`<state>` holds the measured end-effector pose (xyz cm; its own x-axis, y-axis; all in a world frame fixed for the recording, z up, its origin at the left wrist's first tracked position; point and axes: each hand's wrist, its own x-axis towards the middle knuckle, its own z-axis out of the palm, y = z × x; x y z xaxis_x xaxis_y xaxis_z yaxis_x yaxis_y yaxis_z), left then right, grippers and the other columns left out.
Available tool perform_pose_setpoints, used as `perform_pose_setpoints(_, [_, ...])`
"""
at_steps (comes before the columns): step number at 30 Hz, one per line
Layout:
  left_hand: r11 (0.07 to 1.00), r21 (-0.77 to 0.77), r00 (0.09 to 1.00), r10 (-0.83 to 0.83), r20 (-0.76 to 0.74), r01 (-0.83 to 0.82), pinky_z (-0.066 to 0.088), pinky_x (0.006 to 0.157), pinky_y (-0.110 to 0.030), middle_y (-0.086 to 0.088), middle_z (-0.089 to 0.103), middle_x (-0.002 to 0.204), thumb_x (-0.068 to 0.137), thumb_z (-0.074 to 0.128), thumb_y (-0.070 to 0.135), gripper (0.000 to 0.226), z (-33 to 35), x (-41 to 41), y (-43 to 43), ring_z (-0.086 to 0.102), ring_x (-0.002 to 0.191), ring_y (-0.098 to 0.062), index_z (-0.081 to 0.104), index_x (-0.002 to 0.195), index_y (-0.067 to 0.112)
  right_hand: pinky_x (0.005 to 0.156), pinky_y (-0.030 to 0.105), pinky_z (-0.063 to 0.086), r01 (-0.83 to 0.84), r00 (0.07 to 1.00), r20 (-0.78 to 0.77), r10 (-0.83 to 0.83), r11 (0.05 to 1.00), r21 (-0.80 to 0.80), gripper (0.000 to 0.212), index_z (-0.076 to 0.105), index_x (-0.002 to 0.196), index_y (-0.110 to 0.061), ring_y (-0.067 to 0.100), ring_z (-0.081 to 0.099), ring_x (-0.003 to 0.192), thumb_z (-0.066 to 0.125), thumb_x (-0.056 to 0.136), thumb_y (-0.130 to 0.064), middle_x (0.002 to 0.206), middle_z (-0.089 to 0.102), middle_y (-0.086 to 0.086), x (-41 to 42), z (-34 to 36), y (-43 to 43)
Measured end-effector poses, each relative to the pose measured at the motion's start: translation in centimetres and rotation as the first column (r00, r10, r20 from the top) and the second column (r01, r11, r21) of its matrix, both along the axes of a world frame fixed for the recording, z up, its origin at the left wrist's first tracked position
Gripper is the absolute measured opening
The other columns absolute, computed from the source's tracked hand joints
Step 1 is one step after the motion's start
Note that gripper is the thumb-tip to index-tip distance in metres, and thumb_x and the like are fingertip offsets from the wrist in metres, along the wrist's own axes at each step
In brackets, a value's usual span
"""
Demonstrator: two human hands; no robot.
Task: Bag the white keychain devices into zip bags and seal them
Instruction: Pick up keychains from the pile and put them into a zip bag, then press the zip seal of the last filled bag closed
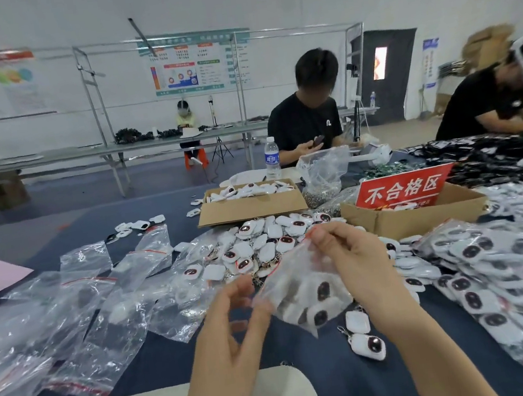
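A clear zip bag [302, 292] with several white keychain devices inside hangs above the dark table. My right hand [351, 259] pinches its red-striped top edge. My left hand [233, 321] is at the bag's lower left side, fingers loosely curled and blurred; whether it grips the bag is unclear. A pile of loose white keychain devices [259, 244] lies just behind the bag. Two more devices [366, 337] lie on the table below my right wrist. Empty zip bags [95, 306] are spread to the left. Filled bags [502, 272] are stacked to the right.
A cardboard box of devices [250, 201] stands behind the pile. Another box with a red sign [408, 208] is at the right. A water bottle [271, 158] and a bag of metal rings [321, 173] stand further back. Two people sit across the table.
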<state>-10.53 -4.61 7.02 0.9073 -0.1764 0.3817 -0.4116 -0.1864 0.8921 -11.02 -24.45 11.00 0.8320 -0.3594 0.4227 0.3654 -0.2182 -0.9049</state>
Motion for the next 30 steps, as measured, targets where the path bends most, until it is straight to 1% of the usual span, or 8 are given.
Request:
perform_pose_setpoints(3, [0.998, 0.013, 0.998, 0.056, 0.029, -0.056, 0.045, 0.067, -0.007, 0.025, 0.071, 0.084, 0.091, 0.061, 0.043, 0.013, 0.4, 0.0, 0.5, 0.064, 0.078, 0.002, 0.072, 0.087, 0.036, 0.060, 0.011, 0.050, -0.009, 1.000, -0.004, 0.009, 1.000, 0.029, 0.018, 0.073, 0.087, -0.022, 0.000, 0.067, 0.065, 0.060, 0.099, -0.024, 0.075, 0.072, -0.012, -0.7, 0.2, 1.1])
perform_pose_setpoints(7, [0.995, -0.072, 0.989, 0.079, 0.128, -0.070, 0.044, 0.061, -0.009, 0.020, 0.071, 0.078, 0.097, 0.057, 0.041, 0.020, 2.1, 0.1, 0.8, 0.062, 0.068, 0.004, 0.072, 0.087, 0.032, 0.063, 0.021, 0.058, -0.023, 0.999, -0.029, 0.032, 0.966, 0.258, 0.020, 0.076, 0.087, -0.021, 0.008, 0.070, 0.069, 0.061, 0.099, -0.028, 0.079, 0.074, -0.004, -1.7, -0.8, 1.8])
perform_pose_setpoints(11, [0.997, 0.060, 0.987, 0.048, 0.155, -0.058, 0.040, 0.056, -0.009, 0.017, 0.068, 0.072, 0.100, 0.058, 0.033, 0.021, 2.0, -0.2, 1.0, 0.056, 0.059, 0.003, 0.070, 0.084, 0.028, 0.067, 0.029, 0.061, 0.006, 0.992, -0.119, 0.034, 0.946, 0.324, 0.025, 0.077, 0.089, -0.020, 0.023, 0.073, 0.077, 0.056, 0.102, -0.023, 0.080, 0.075, 0.005, -2.6, -3.1, 2.8])
perform_pose_setpoints(20, [0.999, -0.010, 0.994, 0.034, 0.102, -0.033, 0.045, 0.063, -0.021, -0.002, 0.071, 0.078, 0.092, 0.053, 0.046, 0.033, 0.8, -0.6, 3.0, 0.062, 0.071, -0.019, 0.072, 0.082, 0.021, 0.069, 0.019, 0.057, -0.057, 0.986, -0.140, 0.091, 0.972, 0.227, 0.014, 0.075, 0.094, -0.010, 0.013, 0.071, 0.072, 0.063, 0.097, -0.017, 0.075, 0.073, 0.004, -4.0, -4.4, 3.6])
perform_pose_setpoints(23, [1.000, 0.003, 0.995, 0.027, 0.094, -0.028, 0.047, 0.067, -0.027, 0.000, 0.071, 0.076, 0.093, 0.053, 0.046, 0.033, 0.7, -0.7, 3.8, 0.062, 0.074, -0.028, 0.072, 0.079, 0.023, 0.068, 0.017, 0.056, -0.041, 0.991, -0.120, 0.066, 0.979, 0.198, 0.014, 0.075, 0.093, -0.015, 0.014, 0.073, 0.074, 0.066, 0.094, -0.025, 0.080, 0.076, 0.004, -4.4, -4.2, 3.7])
perform_pose_setpoints(25, [1.000, 0.001, 0.997, 0.023, 0.080, -0.023, 0.054, 0.077, -0.040, 0.004, 0.073, 0.078, 0.093, 0.054, 0.045, 0.032, 0.8, -0.8, 4.1, 0.065, 0.079, -0.032, 0.073, 0.082, 0.023, 0.071, 0.019, 0.057, -0.040, 0.992, -0.116, 0.058, 0.987, 0.154, 0.017, 0.075, 0.093, -0.018, 0.014, 0.074, 0.077, 0.066, 0.092, -0.032, 0.082, 0.076, 0.001, -4.6, -4.2, 3.8])
perform_pose_setpoints(27, [1.000, 0.002, 0.996, 0.031, 0.081, -0.032, 0.055, 0.081, -0.050, 0.003, 0.075, 0.082, 0.091, 0.054, 0.046, 0.032, 0.8, -1.0, 4.4, 0.067, 0.083, -0.031, 0.074, 0.084, 0.023, 0.077, 0.021, 0.058, -0.042, 0.992, -0.118, 0.054, 0.994, 0.105, 0.019, 0.074, 0.094, -0.021, 0.014, 0.073, 0.078, 0.065, 0.091, -0.037, 0.082, 0.076, -0.001, -4.7, -4.3, 3.9])
perform_pose_setpoints(30, [0.999, 0.018, 0.997, 0.035, 0.073, -0.036, 0.055, 0.084, -0.045, 0.008, 0.075, 0.088, 0.089, 0.054, 0.049, 0.030, 0.7, -1.0, 4.7, 0.068, 0.085, -0.019, 0.073, 0.091, 0.027, 0.076, 0.017, 0.055, -0.027, 0.994, -0.107, 0.030, 0.999, 0.032, 0.016, 0.072, 0.093, -0.026, 0.008, 0.070, 0.077, 0.063, 0.093, -0.040, 0.081, 0.075, -0.005, -4.9, -4.3, 4.1])
